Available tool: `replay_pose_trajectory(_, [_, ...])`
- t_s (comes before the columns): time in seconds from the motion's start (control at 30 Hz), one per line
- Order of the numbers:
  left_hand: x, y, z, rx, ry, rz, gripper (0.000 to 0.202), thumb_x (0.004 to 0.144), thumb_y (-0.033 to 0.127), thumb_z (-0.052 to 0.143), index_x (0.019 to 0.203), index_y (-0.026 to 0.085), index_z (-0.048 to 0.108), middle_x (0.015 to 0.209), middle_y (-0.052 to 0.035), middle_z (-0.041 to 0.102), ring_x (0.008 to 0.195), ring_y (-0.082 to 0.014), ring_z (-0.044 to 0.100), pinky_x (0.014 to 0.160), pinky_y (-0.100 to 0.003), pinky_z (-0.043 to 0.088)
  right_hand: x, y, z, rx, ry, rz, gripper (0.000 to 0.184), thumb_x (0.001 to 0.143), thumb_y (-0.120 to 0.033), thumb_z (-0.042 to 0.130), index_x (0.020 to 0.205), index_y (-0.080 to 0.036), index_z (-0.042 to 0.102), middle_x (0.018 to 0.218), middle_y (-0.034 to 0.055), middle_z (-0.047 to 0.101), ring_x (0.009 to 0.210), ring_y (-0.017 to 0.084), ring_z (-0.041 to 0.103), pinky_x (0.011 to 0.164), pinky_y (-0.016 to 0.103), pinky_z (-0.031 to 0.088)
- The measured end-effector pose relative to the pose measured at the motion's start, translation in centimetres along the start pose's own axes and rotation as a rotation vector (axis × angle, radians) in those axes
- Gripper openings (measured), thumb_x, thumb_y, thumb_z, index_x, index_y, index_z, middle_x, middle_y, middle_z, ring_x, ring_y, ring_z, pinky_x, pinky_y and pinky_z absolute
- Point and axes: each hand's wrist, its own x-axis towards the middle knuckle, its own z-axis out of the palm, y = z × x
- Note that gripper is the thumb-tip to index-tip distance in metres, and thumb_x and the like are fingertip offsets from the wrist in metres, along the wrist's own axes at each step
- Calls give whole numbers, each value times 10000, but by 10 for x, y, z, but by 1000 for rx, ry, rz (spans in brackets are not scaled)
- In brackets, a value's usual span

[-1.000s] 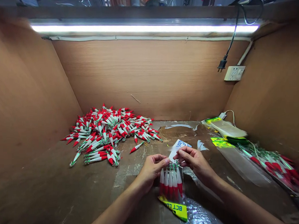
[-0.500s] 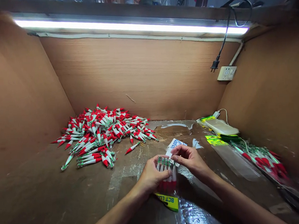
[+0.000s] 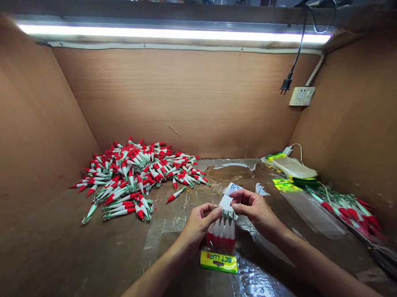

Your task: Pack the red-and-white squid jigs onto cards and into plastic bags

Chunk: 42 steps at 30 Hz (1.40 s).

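Observation:
A clear plastic bag of fishing lures [image 3: 221, 236] lies in front of me, its yellow header card [image 3: 218, 261] upside down and nearest my body. Inside, several white-and-red lures sit side by side, their green hooks at the far end. My left hand [image 3: 200, 223] pinches the bag's far left corner between thumb and fingers. At that same end, my right hand [image 3: 255, 210] is closed with thumb and forefinger on the edge of a white slip [image 3: 226, 203]. Behind it lies a white label with blue writing [image 3: 234, 188], partly covered.
A big heap of red-and-white lures [image 3: 136, 169] stands at the left. On the right are flat bags with yellow headers [image 3: 288, 186], a stack of bags [image 3: 292, 166] and filled packs [image 3: 351, 216]. A black plug [image 3: 285, 84] hangs near the wall socket [image 3: 302, 96].
My left thumb has moved off the lures to the bag's far edge. The header card has turned straighter and shows fully. More of the white slip shows between my hands.

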Motion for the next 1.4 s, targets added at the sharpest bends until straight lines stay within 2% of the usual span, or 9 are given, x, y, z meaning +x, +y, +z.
replay_pose_trajectory(0.13, [-1,-2,-1,32,47,12,295,811,428,747,809,138,691,690,-1,646,593,-119,542,568,-207,381,1,2,0,-33,-37,54,332,711,-344,830,951,-156,699,741,2,658,629,128,549,601,256,419])
replay_pose_trajectory(0.33, [-1,-2,-2,58,51,9,369,838,468,705,892,107,757,749,-56,711,613,-145,581,589,-229,412,3,7,-3,-168,-44,34,374,768,-333,779,1086,-166,674,796,37,709,684,175,622,649,301,476])
replay_pose_trajectory(0.47, [0,-1,-2,91,114,46,400,845,464,701,997,101,773,848,-101,757,736,-204,650,682,-269,471,-6,-2,6,-614,148,-386,341,890,-258,640,1230,-241,644,1121,91,686,1045,268,615,920,440,481])
replay_pose_trajectory(0.53, [1,2,-2,97,140,77,402,829,439,724,1064,116,765,937,-112,767,847,-235,668,775,-295,486,-9,-10,16,-812,105,-586,304,936,-217,572,1225,-266,655,1190,96,656,1118,280,570,970,466,455])
replay_pose_trajectory(0.63, [0,9,-1,142,114,164,366,854,422,696,1063,131,770,968,-98,764,878,-234,656,794,-285,477,-5,-19,37,-1029,-66,-717,266,965,-187,526,1187,-238,663,1139,101,674,1056,269,568,912,437,479])
replay_pose_trajectory(0.87, [-5,16,-4,411,156,281,330,919,370,555,853,128,770,734,-21,678,695,-180,556,622,-231,394,12,-36,66,-1487,-211,-697,91,898,-123,597,905,-186,662,958,74,696,925,236,566,802,345,448])
replay_pose_trajectory(1.13, [-9,15,-5,511,155,273,303,901,293,531,714,137,711,651,15,589,631,-150,467,575,-232,291,9,-23,64,-1724,-190,-722,133,918,-121,553,834,-190,630,825,62,684,760,217,579,681,334,367])
replay_pose_trajectory(1.3, [-11,13,-5,498,139,260,350,893,363,592,640,146,696,579,24,575,580,-143,473,557,-238,273,12,-11,54,-1650,-148,-723,187,914,-128,549,760,-190,634,757,51,688,722,202,599,657,312,357])
replay_pose_trajectory(1.4, [-9,12,-5,429,131,245,313,889,402,619,763,153,761,680,-12,686,667,-185,595,620,-242,381,24,-6,39,-1408,-1,-654,197,938,-194,530,830,-197,695,795,55,724,742,197,633,674,292,388])
